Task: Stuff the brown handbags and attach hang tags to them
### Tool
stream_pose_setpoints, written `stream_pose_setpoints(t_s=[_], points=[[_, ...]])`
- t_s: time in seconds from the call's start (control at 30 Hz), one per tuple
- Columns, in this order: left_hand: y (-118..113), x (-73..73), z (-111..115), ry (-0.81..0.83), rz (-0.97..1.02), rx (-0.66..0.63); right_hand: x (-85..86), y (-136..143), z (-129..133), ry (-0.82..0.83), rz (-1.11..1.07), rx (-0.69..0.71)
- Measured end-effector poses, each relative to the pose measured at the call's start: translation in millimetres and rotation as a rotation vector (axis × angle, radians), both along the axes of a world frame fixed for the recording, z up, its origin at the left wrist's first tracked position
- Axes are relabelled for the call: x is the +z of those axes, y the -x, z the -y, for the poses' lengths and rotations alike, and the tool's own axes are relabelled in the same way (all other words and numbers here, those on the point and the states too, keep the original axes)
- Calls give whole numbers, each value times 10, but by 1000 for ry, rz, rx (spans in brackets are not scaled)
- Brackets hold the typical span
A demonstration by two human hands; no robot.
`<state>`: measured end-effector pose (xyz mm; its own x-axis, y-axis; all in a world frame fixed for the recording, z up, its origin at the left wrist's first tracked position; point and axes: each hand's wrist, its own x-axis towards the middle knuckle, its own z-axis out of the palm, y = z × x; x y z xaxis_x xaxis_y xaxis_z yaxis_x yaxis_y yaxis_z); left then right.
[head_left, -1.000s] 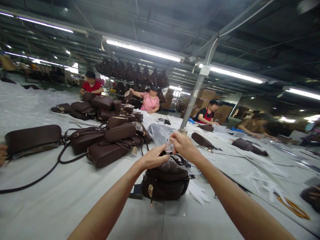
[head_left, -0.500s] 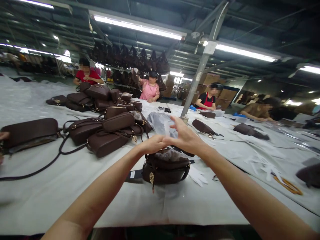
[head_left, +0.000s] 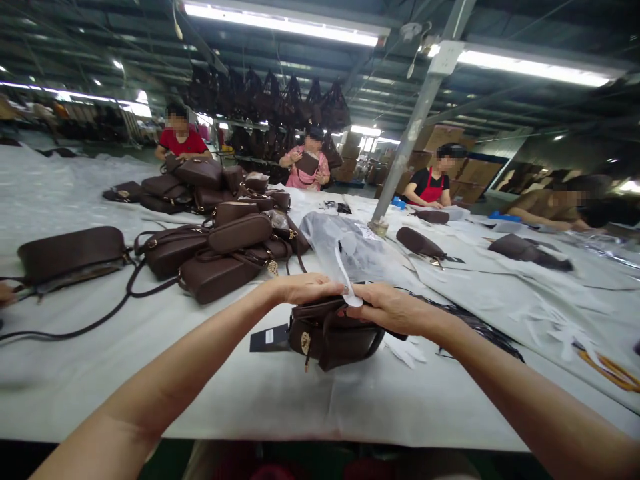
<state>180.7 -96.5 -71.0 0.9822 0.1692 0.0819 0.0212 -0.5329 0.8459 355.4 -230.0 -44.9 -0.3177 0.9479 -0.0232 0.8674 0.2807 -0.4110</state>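
Left hand [head_left: 311,289]: fingers together; grip unclear. Right hand [head_left: 400,308]: fingers bent; pinch unclear. White strip [head_left: 343,272]: between both hands' fingertips, best handled flat, untwisted. Brown bag [head_left: 350,340]: directly below both hands, best steadied lightly.

A slanted metal pole [head_left: 410,133] rises from the worktop [head_left: 240,400], cardboard boxes [head_left: 473,180] stacked behind it; dark bags, it seems, hang in a blurred row [head_left: 270,100] beneath a lit ceiling tube [head_left: 283,23], and a person in red [head_left: 183,141] sits farther left
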Motion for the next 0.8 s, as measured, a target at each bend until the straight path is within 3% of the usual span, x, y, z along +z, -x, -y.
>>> stream_pose_setpoints(t_s=[0.1, 0.3, 0.37, 0.43, 0.53, 0.57, 0.67, 0.7, 0.73, 0.8], points=[[-22, -57, 60, -164, 50, 21, -69, -85, -14, -33, -31, -39], [20, -10, 67, -498, 37, 28, -145, -130, -72, 139, -13, -14], [91, 21, 23, -573, 83, 99, -196, -127, -85, 167, -42, -36], [218, 3, 21, -624, 227, 261, -255, -139, -93, 151, -86, -74], [458, -139, 216, -642, 583, 583, -332, -181, -107, 114, -130, -136], [523, -207, 332, -661, 674, 614, -348, -195, -114, 116, -135, -141], [597, -407, 696, -766, 651, 273, -360, -220, -144, 148, -143, -100], [580, -462, 780, -752, 651, 252, -353, -221, -154, 154, -150, -81], [548, -510, 831, -707, 655, 309, -341, -219, -161, 161, -156, -65], [466, -586, 828, -583, 652, 552, -310, -209, -162, 178, -152, -59]])
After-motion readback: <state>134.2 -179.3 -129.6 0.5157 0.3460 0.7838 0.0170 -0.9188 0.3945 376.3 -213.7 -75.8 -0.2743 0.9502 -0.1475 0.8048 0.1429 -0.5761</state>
